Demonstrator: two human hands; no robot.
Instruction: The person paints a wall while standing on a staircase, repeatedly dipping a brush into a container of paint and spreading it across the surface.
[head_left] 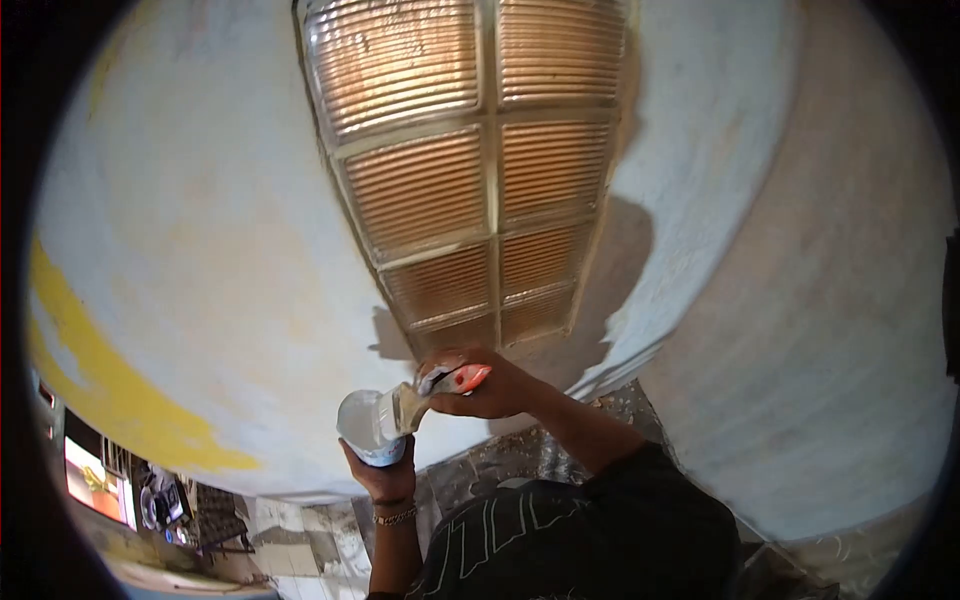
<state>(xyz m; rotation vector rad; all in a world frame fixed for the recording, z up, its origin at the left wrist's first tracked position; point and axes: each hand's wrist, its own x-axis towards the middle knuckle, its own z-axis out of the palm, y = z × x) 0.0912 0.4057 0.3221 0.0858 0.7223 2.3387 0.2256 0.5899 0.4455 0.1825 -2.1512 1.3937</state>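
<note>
Red-hdl brush (407, 408) slants, wht tip at mouth of pale cup (362, 432).

The person wears a black shirt (600, 540) with pale outlined lettering (512, 533); its sleeve (645, 482) stops well short of the right hand (507, 388). A chain-like bracelet (396, 517) rings the wrist just behind the left hand (385, 478).
</note>
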